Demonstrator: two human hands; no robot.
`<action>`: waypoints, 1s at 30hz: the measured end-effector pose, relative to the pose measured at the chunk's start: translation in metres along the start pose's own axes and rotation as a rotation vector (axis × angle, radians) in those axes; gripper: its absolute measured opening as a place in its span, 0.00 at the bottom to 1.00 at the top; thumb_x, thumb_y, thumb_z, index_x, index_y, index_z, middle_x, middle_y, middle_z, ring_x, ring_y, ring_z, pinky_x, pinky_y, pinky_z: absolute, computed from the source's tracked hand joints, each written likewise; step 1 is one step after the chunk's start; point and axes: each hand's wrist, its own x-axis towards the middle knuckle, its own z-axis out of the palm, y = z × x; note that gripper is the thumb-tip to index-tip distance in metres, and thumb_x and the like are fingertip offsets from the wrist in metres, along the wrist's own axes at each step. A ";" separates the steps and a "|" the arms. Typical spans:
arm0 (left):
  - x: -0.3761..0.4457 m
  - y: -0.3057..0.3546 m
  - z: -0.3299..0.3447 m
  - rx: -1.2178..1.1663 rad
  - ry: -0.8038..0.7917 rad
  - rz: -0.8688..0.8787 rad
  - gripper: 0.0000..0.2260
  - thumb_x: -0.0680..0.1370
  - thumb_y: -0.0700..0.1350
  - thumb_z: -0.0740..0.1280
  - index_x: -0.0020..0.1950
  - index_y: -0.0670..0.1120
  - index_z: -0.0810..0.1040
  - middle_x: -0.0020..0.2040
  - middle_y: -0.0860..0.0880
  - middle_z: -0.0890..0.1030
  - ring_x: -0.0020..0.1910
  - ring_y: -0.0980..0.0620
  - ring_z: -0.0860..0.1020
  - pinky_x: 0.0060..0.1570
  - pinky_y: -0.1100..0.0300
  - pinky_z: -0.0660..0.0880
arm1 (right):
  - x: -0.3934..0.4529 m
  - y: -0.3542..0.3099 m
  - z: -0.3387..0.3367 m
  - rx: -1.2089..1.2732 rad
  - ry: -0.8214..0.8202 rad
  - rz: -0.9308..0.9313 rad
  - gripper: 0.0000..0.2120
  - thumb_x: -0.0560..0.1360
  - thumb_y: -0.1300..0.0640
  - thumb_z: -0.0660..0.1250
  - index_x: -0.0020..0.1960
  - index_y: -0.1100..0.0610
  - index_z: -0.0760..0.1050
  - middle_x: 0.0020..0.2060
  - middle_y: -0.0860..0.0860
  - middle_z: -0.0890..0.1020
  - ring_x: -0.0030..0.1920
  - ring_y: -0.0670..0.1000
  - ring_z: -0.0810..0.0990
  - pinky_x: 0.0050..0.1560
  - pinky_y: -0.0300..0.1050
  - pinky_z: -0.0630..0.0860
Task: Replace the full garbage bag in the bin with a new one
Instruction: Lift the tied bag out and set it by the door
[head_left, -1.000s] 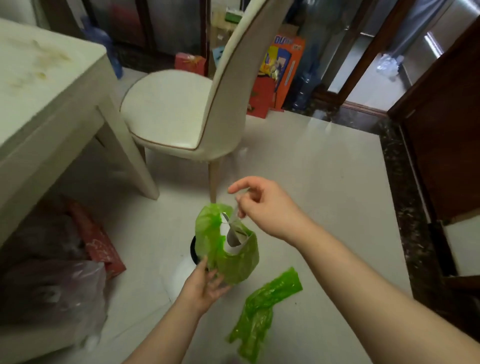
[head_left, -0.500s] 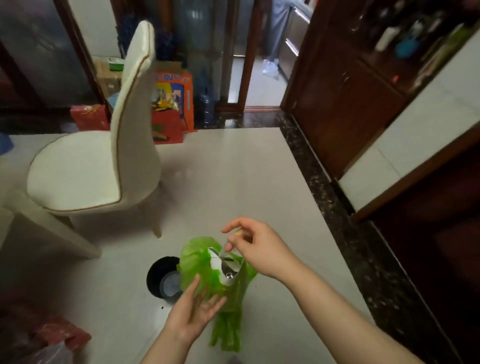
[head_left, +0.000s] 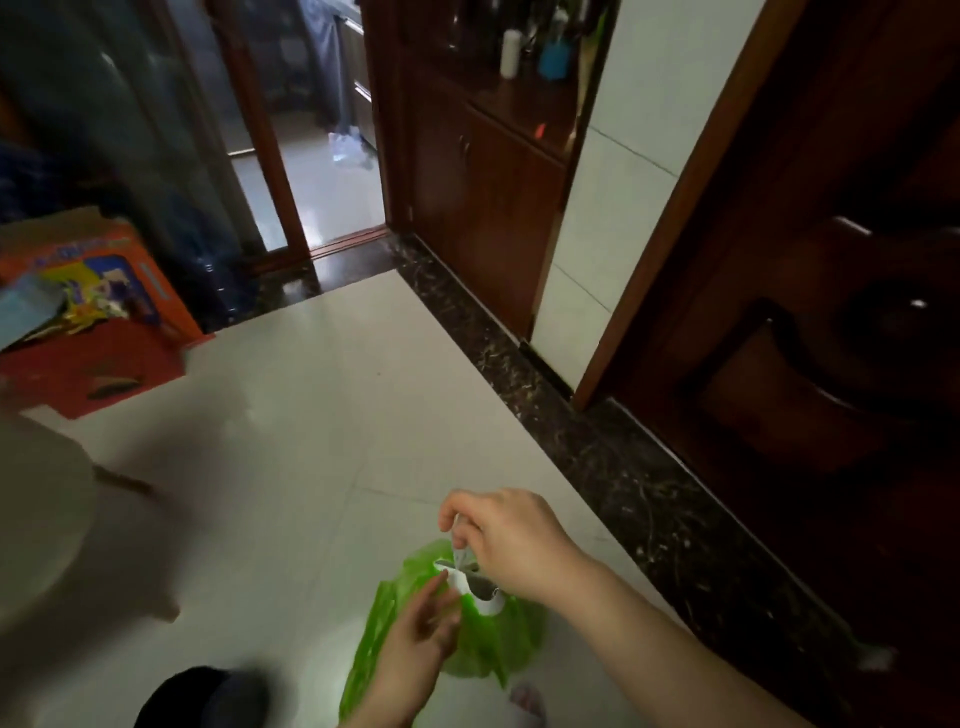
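A crumpled green garbage bag (head_left: 498, 639) with white rubbish (head_left: 480, 597) showing in its mouth hangs low in the head view, above the pale floor. My right hand (head_left: 511, 543) is at the bag's top and pinches a thin white strip (head_left: 458, 552) that rises from the opening. My left hand (head_left: 423, 631) lies against the bag's left side with fairly straight fingers. More green plastic (head_left: 363, 670) trails down past my left wrist. The round black bin (head_left: 202, 696) stands on the floor at the lower left, blurred and cut off by the frame's bottom edge.
A pale chair seat (head_left: 36, 519) is at the left edge. Orange and red cartons (head_left: 98, 322) stand behind it. Dark wooden cabinets (head_left: 488, 208) and a door frame (head_left: 675, 208) line the right side along a dark marble strip (head_left: 597, 441). A doorway (head_left: 311, 171) opens at the back.
The view has swung right, so the chair and bin slid to the left edge. Both hands stay at the green bag; my right fingers have closed on the white strip.
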 end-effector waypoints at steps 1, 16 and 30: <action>0.014 0.009 0.016 0.037 -0.002 -0.006 0.19 0.76 0.31 0.62 0.65 0.46 0.72 0.52 0.47 0.80 0.43 0.53 0.77 0.41 0.62 0.74 | 0.003 0.020 -0.010 0.010 -0.003 0.023 0.14 0.72 0.64 0.61 0.52 0.48 0.74 0.46 0.46 0.85 0.49 0.49 0.81 0.50 0.43 0.73; 0.270 0.213 0.194 0.555 -0.195 0.313 0.10 0.77 0.37 0.62 0.53 0.46 0.80 0.44 0.49 0.83 0.42 0.60 0.80 0.50 0.64 0.75 | 0.135 0.287 -0.121 0.254 0.104 0.566 0.07 0.72 0.59 0.62 0.40 0.47 0.71 0.41 0.51 0.85 0.46 0.54 0.81 0.46 0.46 0.77; 0.617 0.238 0.296 1.315 -0.589 0.187 0.17 0.78 0.54 0.58 0.67 0.57 0.72 0.66 0.49 0.75 0.63 0.49 0.75 0.59 0.58 0.72 | 0.348 0.494 -0.148 0.663 0.175 0.778 0.14 0.74 0.65 0.64 0.36 0.48 0.72 0.39 0.48 0.84 0.45 0.45 0.83 0.48 0.46 0.81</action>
